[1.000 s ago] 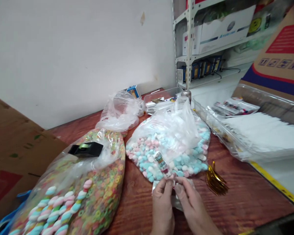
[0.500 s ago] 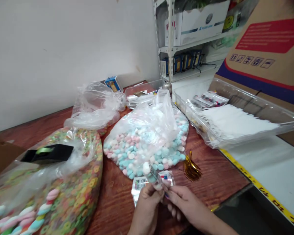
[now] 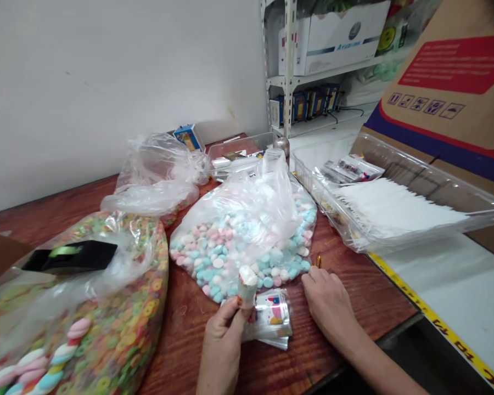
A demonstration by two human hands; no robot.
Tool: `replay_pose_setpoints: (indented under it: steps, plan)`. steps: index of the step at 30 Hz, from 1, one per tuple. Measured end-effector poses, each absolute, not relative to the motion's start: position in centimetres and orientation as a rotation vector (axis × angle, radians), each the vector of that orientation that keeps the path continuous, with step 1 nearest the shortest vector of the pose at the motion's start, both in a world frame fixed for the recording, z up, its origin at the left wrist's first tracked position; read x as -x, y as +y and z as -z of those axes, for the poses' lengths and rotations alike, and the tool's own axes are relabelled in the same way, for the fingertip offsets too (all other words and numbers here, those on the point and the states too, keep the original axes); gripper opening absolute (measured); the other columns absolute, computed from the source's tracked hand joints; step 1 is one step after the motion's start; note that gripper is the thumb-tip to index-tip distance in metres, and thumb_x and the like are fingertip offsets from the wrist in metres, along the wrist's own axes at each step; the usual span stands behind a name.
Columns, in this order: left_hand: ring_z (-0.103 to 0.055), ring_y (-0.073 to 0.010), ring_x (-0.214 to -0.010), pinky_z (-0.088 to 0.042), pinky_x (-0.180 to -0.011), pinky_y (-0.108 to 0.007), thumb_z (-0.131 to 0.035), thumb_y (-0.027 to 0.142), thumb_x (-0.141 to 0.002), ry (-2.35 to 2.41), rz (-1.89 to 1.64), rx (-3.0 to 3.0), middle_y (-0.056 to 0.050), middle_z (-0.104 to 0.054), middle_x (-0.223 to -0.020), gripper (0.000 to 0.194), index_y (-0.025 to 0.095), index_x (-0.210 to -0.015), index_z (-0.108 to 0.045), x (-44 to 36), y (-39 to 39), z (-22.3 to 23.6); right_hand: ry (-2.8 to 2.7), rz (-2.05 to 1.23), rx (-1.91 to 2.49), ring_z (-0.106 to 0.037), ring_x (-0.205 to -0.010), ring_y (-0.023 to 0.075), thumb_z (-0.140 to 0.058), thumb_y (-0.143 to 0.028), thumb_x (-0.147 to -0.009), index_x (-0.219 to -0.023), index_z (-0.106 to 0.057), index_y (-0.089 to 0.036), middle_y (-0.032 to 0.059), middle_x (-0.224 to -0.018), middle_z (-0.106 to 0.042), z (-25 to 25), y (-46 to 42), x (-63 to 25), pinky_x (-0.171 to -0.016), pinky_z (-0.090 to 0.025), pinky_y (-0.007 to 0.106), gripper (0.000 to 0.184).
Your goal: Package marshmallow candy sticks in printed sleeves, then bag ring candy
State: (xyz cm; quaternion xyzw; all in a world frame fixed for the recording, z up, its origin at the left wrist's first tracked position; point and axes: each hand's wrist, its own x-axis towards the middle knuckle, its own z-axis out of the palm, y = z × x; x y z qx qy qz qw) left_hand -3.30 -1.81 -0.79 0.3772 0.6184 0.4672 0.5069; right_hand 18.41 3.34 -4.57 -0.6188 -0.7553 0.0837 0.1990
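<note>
My left hand (image 3: pixel 224 337) pinches a small printed plastic bag (image 3: pixel 247 285) with a white piece showing at its top end. It holds the bag upright before the large clear sack of pink, blue and white candies (image 3: pixel 214 249). Flat printed plastic bags (image 3: pixel 274 315) lie in a stack beside it on the table. My right hand (image 3: pixel 327 299) rests low on the table to the right, its fingers curled down over the gold twist ties (image 3: pixel 319 260). Only a bit of gold shows past the knuckles; the fingertips are hidden.
At left lies a big sack of coloured candy rings (image 3: pixel 135 323) with a black item (image 3: pixel 72 256) and marshmallow twists (image 3: pixel 61 356) on top. A clear tray (image 3: pixel 436 233) holds white paper strips at right. Behind are a crumpled plastic bag (image 3: pixel 152 175) and a cardboard box (image 3: pixel 448 77).
My hands were together at the small bag. My right hand has let go and moved right onto the gold twist ties, while the left has shifted slightly left, tipping the bag upright.
</note>
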Motion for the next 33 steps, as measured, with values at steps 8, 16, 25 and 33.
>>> replay_pose_setpoints:
  steps: [8, 16, 25, 33]
  plan:
    - [-0.059, -0.0199, -0.084, -0.047, -0.075, -0.027, -0.047, 0.023, -0.092, 1.63, -1.029, -1.65, -0.006, -0.063, -0.09, 0.025, 0.021, -0.098, -0.071, 3.2, -1.3, -1.1, -1.156, -1.075, 1.367, -0.06, -0.06, 0.0149, -0.058, -0.042, -0.093, -0.089, -0.058, -0.02, 0.0017, -0.073, -0.065, 1.3, 2.5, -19.8, -0.055, -0.048, 0.025, 0.023]
    - [-0.058, -0.0196, -0.074, -0.049, -0.067, -0.029, -0.043, 0.006, -0.09, 1.908, -0.89, -2.233, -0.006, -0.061, -0.079, 0.034, 0.022, -0.109, -0.067, 2.0, -2.4, 0.2, -1.004, -1.085, 1.108, -0.058, -0.071, 0.0147, -0.072, -0.029, -0.083, -0.084, -0.07, -0.023, 0.0023, -0.079, -0.067, -0.5, 0.1, -15.5, -0.066, -0.049, 0.023, 0.006]
    - [-0.067, -0.0188, -0.079, -0.052, -0.072, -0.028, -0.053, 0.007, -0.088, 1.91, -1.224, -2.195, -0.007, -0.071, -0.087, 0.033, 0.021, -0.117, -0.059, 1.1, -1.9, -0.4, -1.193, -1.178, 1.058, -0.063, -0.082, 0.0193, -0.067, -0.03, -0.086, -0.082, -0.072, -0.023, 0.0029, -0.083, -0.069, 1.4, -0.2, -11.6, -0.079, -0.049, 0.027, 0.01]
    - [-0.068, -0.0181, -0.08, -0.054, -0.073, -0.027, -0.054, 0.006, -0.087, 1.815, -1.235, -2.186, -0.007, -0.072, -0.089, 0.039, 0.023, -0.123, -0.061, 1.6, -2.2, -0.5, -1.163, -1.16, 1.072, -0.06, -0.08, 0.0175, -0.067, -0.031, -0.087, -0.082, -0.071, -0.023, 0.0012, -0.082, -0.067, 2.0, -0.1, -11.1, -0.079, -0.047, 0.026, 0.01]
